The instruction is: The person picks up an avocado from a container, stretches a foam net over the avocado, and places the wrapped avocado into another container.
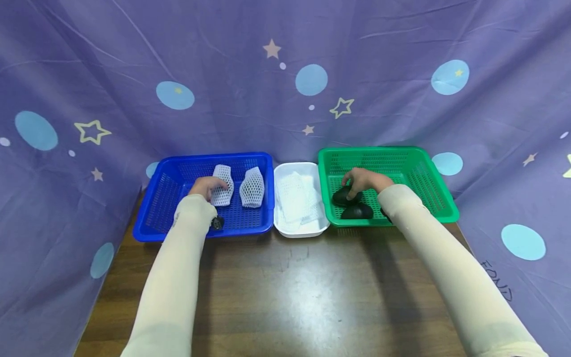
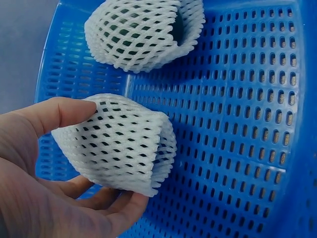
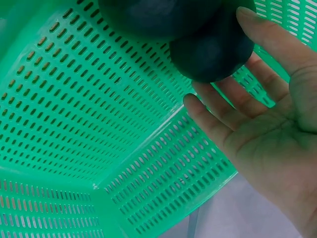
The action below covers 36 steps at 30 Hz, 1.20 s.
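— What is set around the hands?
— On the worktop, the blue basket is entered by the left hand, the green basket by the right hand. Between the hands, the white tray is placed, fenced from the right one by the green rim.
— And what is held?
— The white net sleeve is gripped at the left hand's right. Just below-left of the right hand, the dark fruit is pinched, long axis roughly sideways; the second fruit is found close beside, bodyward.
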{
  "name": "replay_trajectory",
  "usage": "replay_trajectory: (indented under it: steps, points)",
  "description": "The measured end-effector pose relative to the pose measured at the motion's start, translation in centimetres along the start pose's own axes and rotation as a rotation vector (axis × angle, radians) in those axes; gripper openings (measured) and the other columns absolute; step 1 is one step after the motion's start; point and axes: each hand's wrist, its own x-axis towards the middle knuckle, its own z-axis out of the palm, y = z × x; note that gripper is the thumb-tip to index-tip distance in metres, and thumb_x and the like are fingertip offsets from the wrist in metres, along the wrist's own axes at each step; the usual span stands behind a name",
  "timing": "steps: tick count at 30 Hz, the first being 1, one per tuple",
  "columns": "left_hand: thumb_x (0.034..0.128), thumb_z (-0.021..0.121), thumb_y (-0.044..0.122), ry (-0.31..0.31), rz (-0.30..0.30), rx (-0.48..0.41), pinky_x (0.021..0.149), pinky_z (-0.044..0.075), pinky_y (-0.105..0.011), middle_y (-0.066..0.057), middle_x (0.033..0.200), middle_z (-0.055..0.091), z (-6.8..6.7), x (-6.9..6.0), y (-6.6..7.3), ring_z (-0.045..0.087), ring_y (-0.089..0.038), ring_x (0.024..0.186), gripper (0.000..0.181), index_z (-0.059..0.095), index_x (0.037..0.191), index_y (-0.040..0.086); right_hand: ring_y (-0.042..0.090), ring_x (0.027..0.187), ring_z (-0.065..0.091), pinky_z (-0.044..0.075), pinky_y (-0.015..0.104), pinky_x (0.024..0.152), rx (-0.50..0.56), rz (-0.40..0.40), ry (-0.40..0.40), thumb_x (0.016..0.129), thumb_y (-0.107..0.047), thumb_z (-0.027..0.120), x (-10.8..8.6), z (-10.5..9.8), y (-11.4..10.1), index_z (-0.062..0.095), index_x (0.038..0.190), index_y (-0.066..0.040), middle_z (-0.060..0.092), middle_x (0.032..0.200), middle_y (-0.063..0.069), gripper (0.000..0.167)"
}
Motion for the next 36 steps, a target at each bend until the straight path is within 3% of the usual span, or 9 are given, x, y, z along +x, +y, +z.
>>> replay_trajectory:
  steps: [6, 9, 18, 28, 36]
  points:
    - [0.0910, 0.062, 0.021, 0.027, -0.015, 0.015, 0.121, 0.036, -0.049, -0.017, 0.166, 0.025, 0.30, -0.15, -0.33, 0.035, -0.031, 0.142, 0.082, 0.022, 0.158, -0.003, 0.045, 0.131, 0.051, 0.051, 0.054, 0.103, -0.004, 0.007, -0.012, 0.091, -0.013, 0.074, 0.28, 0.23, 0.14, 0.052, 0.144, 0.002, 0.048, 0.146, 0.031, 0.059]
    - [0.0911, 0.063, 0.021, 0.034, -0.020, -0.001, 0.120, 0.037, -0.048, -0.016, 0.165, 0.027, 0.39, -0.17, -0.42, 0.038, -0.030, 0.138, 0.081, 0.023, 0.158, -0.003, 0.043, 0.131, 0.050, 0.050, 0.054, 0.104, -0.004, 0.014, -0.017, 0.090, -0.013, 0.074, 0.31, 0.28, 0.21, 0.051, 0.144, 0.002, 0.046, 0.148, 0.029, 0.061]
    - [0.0928, 0.060, 0.022, 0.021, -0.026, -0.055, 0.123, 0.033, -0.049, -0.016, 0.168, 0.020, 0.46, -0.43, -0.70, 0.033, -0.033, 0.146, 0.082, 0.019, 0.160, -0.002, 0.041, 0.130, 0.050, 0.050, 0.053, 0.103, 0.004, 0.027, -0.019, 0.089, -0.014, 0.075, 0.59, 0.49, 0.19, 0.050, 0.145, 0.001, 0.046, 0.148, 0.028, 0.063]
    - [0.0923, 0.060, 0.022, 0.030, -0.033, -0.051, 0.123, 0.032, -0.050, -0.017, 0.167, 0.022, 0.46, -0.45, -0.73, 0.034, -0.032, 0.143, 0.081, 0.021, 0.159, -0.002, 0.041, 0.128, 0.051, 0.050, 0.052, 0.104, 0.029, 0.035, -0.011, 0.088, -0.013, 0.077, 0.67, 0.78, 0.39, 0.049, 0.146, 0.001, 0.047, 0.147, 0.028, 0.066]
    - [0.0923, 0.059, 0.023, 0.022, -0.022, -0.046, 0.123, 0.030, -0.056, -0.018, 0.169, 0.018, 0.50, -0.86, -0.90, 0.026, -0.035, 0.151, 0.083, 0.019, 0.160, -0.002, 0.040, 0.129, 0.050, 0.050, 0.052, 0.104, 0.036, 0.044, -0.016, 0.088, -0.013, 0.076, 0.56, 0.93, 0.31, 0.047, 0.147, 0.001, 0.046, 0.146, 0.027, 0.067]
